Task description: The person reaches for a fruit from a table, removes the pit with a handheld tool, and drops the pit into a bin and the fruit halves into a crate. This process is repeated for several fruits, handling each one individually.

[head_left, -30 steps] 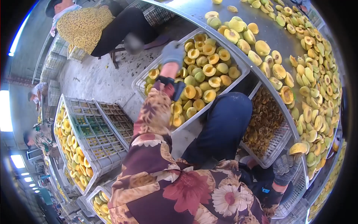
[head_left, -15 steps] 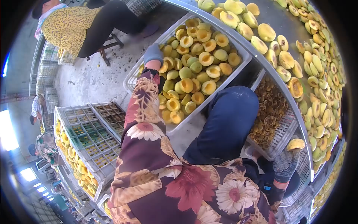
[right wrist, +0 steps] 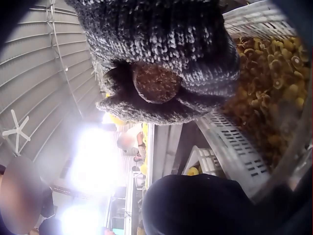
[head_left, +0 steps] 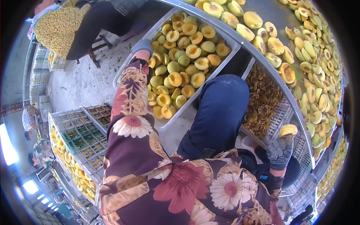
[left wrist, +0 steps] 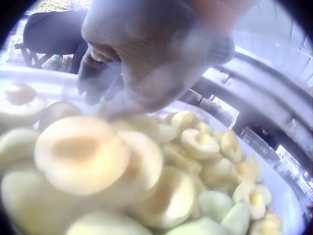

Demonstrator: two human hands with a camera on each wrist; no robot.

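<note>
My left hand [head_left: 142, 47], in a grey-blue glove, grips the far-left rim of a pale plastic crate [head_left: 170, 122] full of yellow peach halves [head_left: 193, 51]. In the left wrist view, the gloved left hand [left wrist: 146, 54] curls at the rim just above the fruit. My right hand [head_left: 279, 153], in a grey knit glove, holds a peach half [head_left: 288, 130] at its fingertips, low beside the table edge. Seen from the right wrist, its curled fingers also surround a brown, round-ended piece like a tool handle [right wrist: 156, 83]; the rest of that piece is hidden in the fist.
A metal table [head_left: 275, 7] heaped with peach halves curves along the right. Under its edge stands a crate of brown pits [head_left: 262, 97], beside my knee [head_left: 225, 92]. Stacked crates [head_left: 80, 131] stand to the left. A person in a yellow patterned top [head_left: 56, 30] sits at upper left.
My left hand has moved from over the fruit to the crate's far-left rim. The right hand still holds its peach half, and the head view has shifted.
</note>
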